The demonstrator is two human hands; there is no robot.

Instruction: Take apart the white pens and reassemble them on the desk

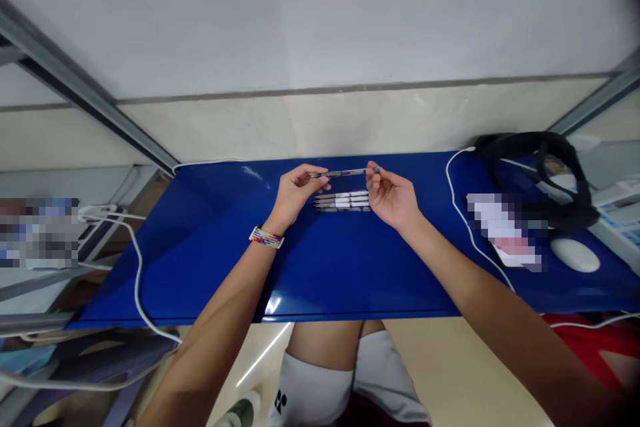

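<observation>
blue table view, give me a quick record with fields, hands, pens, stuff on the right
left hand: grips one end of the held pen, left hand
right hand: fingers at its other end, right hand
held pen: spans both hands, held pen
pen group: side by side on the blue table, tips to the left, pen group; exact count unclear
left wrist: multicoloured band
right side: white cable, black strap, white oval object
</observation>
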